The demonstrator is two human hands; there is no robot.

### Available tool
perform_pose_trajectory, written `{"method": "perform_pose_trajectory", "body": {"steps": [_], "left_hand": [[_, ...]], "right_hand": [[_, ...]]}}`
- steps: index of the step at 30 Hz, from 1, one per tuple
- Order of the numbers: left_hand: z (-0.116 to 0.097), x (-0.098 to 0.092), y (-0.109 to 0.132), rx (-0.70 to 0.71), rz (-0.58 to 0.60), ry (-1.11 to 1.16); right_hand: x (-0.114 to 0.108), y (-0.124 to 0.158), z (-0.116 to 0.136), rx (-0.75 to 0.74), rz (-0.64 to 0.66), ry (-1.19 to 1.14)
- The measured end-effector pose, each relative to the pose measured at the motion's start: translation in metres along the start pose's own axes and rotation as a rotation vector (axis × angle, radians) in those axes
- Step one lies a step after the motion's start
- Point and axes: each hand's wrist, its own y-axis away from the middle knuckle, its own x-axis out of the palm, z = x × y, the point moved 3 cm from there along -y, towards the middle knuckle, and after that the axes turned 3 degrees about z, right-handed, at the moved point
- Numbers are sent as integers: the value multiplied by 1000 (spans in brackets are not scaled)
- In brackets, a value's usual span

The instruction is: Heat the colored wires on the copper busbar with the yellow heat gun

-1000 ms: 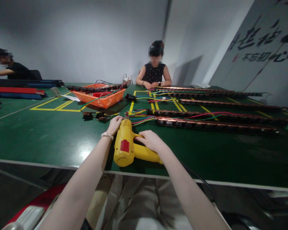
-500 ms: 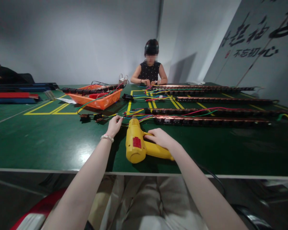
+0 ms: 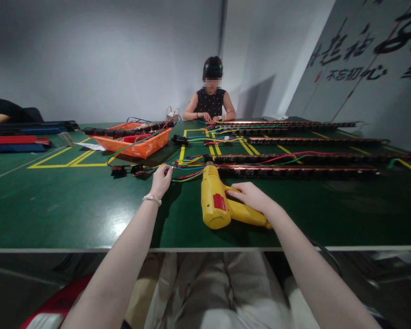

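Observation:
A yellow heat gun [image 3: 216, 201] is in my right hand [image 3: 251, 197], whose fingers wrap round its handle. Its nozzle points away from me, toward the near copper strip with black blocks [image 3: 294, 171]. Coloured wires [image 3: 192, 175] run left from the strips. At their ends, my left hand [image 3: 161, 180] is closed in a pinch on a wire end; its exact tip is too small to make out. Just left of those fingers lie small black connectors [image 3: 137, 170] with short leads.
An orange basket [image 3: 137, 148] with strips across its top stands left of centre. Further strips [image 3: 315, 141] lie across the green table [image 3: 71, 201]. Red and blue bars [image 3: 17, 141] are at far left. A co-worker [image 3: 210, 103] sits opposite, another person [image 3: 7, 109] at left.
My right hand has carried the heat gun to the right, away from my left hand. The left hand keeps its pinch at the wire ends. The view has shifted slightly.

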Motion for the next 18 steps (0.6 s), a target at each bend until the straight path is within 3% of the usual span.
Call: {"method": "perform_pose_trajectory", "body": {"steps": [5, 12, 18], "left_hand": [[-9, -1, 0, 6, -9, -36], [-5, 2, -2, -35, 9, -49], [-3, 2, -4, -35, 15, -73]], "right_hand": [[-1, 2, 0, 50, 4, 1], [1, 0, 4, 92, -9, 64], [15, -10, 21, 39, 19, 88]]}}
